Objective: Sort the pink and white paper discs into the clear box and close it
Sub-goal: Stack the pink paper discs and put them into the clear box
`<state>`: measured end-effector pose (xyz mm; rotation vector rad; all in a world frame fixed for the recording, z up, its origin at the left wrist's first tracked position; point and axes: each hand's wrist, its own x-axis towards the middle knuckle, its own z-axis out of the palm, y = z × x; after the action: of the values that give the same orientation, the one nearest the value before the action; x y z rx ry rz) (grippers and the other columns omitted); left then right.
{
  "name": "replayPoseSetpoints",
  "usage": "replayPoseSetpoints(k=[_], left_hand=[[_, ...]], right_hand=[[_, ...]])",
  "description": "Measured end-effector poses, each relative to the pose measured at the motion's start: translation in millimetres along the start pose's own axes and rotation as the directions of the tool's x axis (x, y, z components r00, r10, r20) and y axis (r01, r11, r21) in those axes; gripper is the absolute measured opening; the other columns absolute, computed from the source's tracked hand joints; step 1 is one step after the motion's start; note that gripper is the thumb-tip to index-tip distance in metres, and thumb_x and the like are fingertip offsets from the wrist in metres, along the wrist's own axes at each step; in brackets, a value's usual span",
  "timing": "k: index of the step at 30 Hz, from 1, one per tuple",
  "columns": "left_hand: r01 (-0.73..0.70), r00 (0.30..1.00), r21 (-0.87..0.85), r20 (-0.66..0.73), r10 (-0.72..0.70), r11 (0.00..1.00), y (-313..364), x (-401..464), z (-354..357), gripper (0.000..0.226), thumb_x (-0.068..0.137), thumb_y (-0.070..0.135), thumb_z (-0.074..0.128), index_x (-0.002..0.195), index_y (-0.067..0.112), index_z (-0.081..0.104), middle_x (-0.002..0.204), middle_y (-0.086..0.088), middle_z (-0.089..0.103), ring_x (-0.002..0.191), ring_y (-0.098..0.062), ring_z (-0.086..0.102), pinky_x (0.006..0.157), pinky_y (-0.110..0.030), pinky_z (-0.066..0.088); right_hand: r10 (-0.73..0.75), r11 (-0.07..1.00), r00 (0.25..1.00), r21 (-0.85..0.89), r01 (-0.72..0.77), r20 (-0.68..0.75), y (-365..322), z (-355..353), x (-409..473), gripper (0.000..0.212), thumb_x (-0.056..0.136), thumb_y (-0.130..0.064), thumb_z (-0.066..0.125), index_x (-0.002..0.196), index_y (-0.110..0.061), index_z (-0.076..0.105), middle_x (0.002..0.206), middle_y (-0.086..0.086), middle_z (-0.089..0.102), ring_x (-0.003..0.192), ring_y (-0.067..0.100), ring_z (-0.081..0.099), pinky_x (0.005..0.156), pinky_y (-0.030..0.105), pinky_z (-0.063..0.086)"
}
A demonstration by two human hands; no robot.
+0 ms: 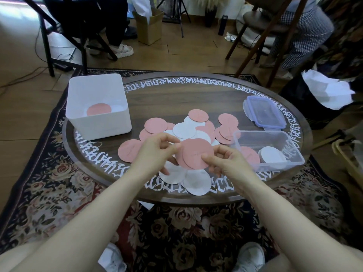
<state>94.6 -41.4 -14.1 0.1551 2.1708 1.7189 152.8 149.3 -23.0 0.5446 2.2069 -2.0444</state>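
A floral rug (59, 183) lay under the round dark wooden tabletop (196, 99) with its ring of white lettering. Above the near edge, the left hand (155, 152) and right hand (225, 161) both pinched a small stack of pink discs (196, 154) by its sides. Loose pink and white discs (186, 130) spread beneath and beyond. The clear box (275, 150) stood open at right, holding a few discs, its lid (265, 112) behind. A white bin (98, 107) sat far left. Chairs and a cardboard box (148, 28) stood on the wooden floor beyond.

1 head view looks forward and down, close over the table (196, 95).
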Motion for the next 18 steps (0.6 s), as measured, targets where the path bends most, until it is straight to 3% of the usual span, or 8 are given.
replayPoseSetpoints(k=[1,3,5,9,13,18], left_hand=[[-0.014,0.996,0.179,-0.088,0.030,0.984,-2,4,-9,0.011,0.088,0.026,0.063,0.098,0.022,0.064,0.089,0.001,0.069,0.078,-0.016,0.067,0.056,-0.034,0.051],[0.064,0.967,0.592,-0.237,0.097,0.804,-5,10,-29,0.023,0.086,0.032,0.061,0.109,0.028,0.062,0.106,0.006,0.064,0.099,-0.020,0.061,0.075,-0.034,0.046],[0.167,0.957,0.761,-0.277,0.082,0.627,-12,11,-45,0.039,0.086,0.029,0.058,0.124,0.026,0.054,0.124,0.000,0.053,0.110,-0.027,0.055,0.082,-0.036,0.041],[0.258,0.959,0.804,-0.279,-0.044,0.535,-25,10,-56,0.059,0.083,0.033,0.065,0.134,0.015,0.043,0.128,-0.010,0.039,0.110,-0.036,0.052,0.082,-0.040,0.041],[0.279,0.955,0.780,-0.285,-0.080,0.560,-25,12,-59,0.059,0.079,0.040,0.070,0.127,0.013,0.046,0.121,-0.010,0.039,0.107,-0.036,0.053,0.078,-0.038,0.039],[0.302,0.950,0.742,-0.290,-0.121,0.598,-26,16,-64,0.072,0.074,0.040,0.075,0.131,0.011,0.042,0.125,-0.012,0.037,0.109,-0.037,0.053,0.085,-0.042,0.044]], right_hand=[[0.007,1.000,1.000,-0.006,-0.007,-0.006,0,-1,1,0.009,0.085,-0.009,0.068,0.077,-0.010,0.062,0.052,0.000,0.058,0.041,0.009,0.046,0.042,0.020,0.032],[0.032,0.999,0.999,-0.014,-0.032,-0.014,2,-3,2,0.012,0.086,-0.008,0.067,0.075,-0.011,0.060,0.051,0.001,0.056,0.040,0.009,0.044,0.041,0.020,0.032],[0.059,0.998,0.998,-0.015,-0.059,-0.014,2,-4,1,0.013,0.086,-0.007,0.065,0.075,-0.010,0.059,0.051,0.001,0.056,0.039,0.008,0.045,0.040,0.019,0.033],[0.078,0.997,0.997,0.006,-0.078,0.005,4,-3,0,0.010,0.086,-0.006,0.065,0.078,-0.008,0.059,0.054,0.002,0.058,0.040,0.008,0.047,0.038,0.018,0.034],[0.074,0.997,0.997,0.007,-0.075,0.014,6,0,1,0.007,0.086,-0.006,0.065,0.080,-0.007,0.060,0.062,0.010,0.057,0.042,0.011,0.047,0.039,0.019,0.035],[0.106,0.994,0.994,-0.004,-0.106,0.006,9,-3,3,0.006,0.085,-0.010,0.067,0.082,-0.008,0.062,0.062,0.012,0.058,0.048,0.018,0.043,0.041,0.021,0.033]])
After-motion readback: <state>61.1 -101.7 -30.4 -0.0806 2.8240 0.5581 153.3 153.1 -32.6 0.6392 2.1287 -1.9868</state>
